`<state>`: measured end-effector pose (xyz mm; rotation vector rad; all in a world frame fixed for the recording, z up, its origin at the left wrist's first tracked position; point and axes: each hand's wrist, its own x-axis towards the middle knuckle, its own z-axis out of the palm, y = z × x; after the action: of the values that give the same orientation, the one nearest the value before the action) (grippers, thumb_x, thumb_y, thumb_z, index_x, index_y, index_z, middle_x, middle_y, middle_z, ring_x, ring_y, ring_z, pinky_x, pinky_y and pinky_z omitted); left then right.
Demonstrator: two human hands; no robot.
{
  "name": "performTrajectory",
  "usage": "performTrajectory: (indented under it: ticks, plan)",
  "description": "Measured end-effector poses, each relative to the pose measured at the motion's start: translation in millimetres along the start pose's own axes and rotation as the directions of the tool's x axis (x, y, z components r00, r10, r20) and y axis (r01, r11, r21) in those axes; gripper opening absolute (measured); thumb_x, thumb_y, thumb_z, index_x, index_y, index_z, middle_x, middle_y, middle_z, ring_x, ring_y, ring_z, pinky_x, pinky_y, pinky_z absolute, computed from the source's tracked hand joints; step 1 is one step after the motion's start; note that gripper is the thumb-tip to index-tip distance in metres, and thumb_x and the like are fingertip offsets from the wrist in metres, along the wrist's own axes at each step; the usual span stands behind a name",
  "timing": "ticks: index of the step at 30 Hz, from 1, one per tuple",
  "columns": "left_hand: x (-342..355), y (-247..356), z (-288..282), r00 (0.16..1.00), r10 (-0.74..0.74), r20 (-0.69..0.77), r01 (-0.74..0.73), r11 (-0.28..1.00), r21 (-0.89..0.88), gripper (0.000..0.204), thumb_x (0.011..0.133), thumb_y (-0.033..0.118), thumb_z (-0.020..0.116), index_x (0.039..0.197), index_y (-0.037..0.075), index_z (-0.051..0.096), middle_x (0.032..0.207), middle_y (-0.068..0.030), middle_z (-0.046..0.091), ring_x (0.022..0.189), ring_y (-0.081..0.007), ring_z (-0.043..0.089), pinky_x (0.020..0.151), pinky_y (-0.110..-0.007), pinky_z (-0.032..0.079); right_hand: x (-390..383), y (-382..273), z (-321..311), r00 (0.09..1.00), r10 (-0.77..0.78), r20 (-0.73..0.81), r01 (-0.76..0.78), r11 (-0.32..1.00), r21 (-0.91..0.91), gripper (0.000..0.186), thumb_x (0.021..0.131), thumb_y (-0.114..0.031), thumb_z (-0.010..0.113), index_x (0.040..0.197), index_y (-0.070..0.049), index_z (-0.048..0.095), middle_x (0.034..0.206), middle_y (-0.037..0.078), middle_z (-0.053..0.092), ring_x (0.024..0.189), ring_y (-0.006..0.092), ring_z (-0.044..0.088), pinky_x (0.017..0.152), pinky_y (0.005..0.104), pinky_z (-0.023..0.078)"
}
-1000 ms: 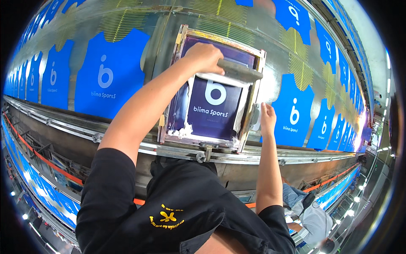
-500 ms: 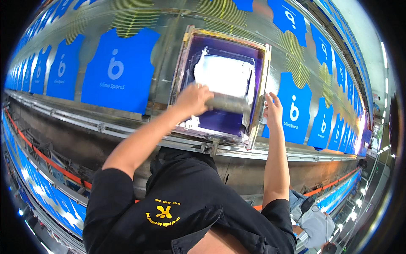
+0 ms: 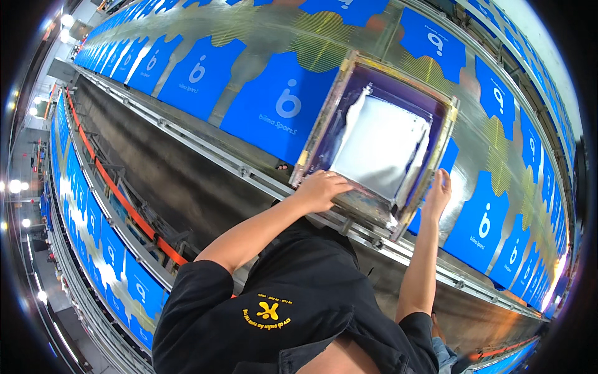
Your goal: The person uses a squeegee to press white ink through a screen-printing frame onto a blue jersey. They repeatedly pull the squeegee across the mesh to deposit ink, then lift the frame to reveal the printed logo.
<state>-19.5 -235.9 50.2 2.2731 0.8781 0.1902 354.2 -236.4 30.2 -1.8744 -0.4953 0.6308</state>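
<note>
A wooden-framed printing screen (image 3: 322, 118) with a purple mesh sits tilted on the metal table. A thick coat of white ink (image 3: 380, 143) covers its middle. My left hand (image 3: 324, 190) is closed on the squeegee (image 3: 364, 201), a long bar lying across the screen's near end. My right hand (image 3: 439, 193) has its fingers curled on the outer right side of the frame. Blue garment panels with white printed logos, one at left (image 3: 280, 118) and one at right (image 3: 476, 218), lie either side of the screen.
A metal rail (image 3: 243, 169) runs along the near table edge. Further rows of blue panels (image 3: 433, 34) line the far side. Another long table (image 3: 99, 243) with an orange bar (image 3: 124, 206) is at lower left. Part of another person (image 3: 445, 352) shows at the bottom right.
My left hand has drawn the squeegee from the screen's upper part to its near end. White ink now covers the middle where the logo showed. My view has turned, tilting the table.
</note>
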Motion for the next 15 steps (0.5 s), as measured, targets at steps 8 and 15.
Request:
performTrajectory:
  ticks: [8,15]
  plan:
    - [-41,-34,-57,0.993,-0.121,-0.015,0.122,0.991,0.055,0.058,0.070,0.014,0.083,0.127,0.015,0.076,0.132,-0.0026,0.072,0.125,-0.0283,0.063,0.105,-0.045,0.050,-58,8,71,1.000,-0.007,-0.005,0.007,0.995,0.098,0.022,0.107,-0.020,0.069,0.122,-0.004,0.069,0.073,-0.008,0.054,0.061,0.0008,0.040,0.052,0.0242,0.027]
    - [-54,-60,-135,0.978,-0.155,0.139,0.135,0.980,0.145,0.053,0.073,0.013,0.079,0.126,0.014,0.076,0.128,-0.0034,0.075,0.118,-0.0304,0.067,0.101,-0.046,0.053,-93,-15,132,0.998,0.053,0.042,-0.049,0.993,-0.109,0.027,0.104,-0.026,0.072,0.125,-0.008,0.069,0.068,-0.008,0.044,0.060,0.0027,0.035,0.051,0.0279,0.027]
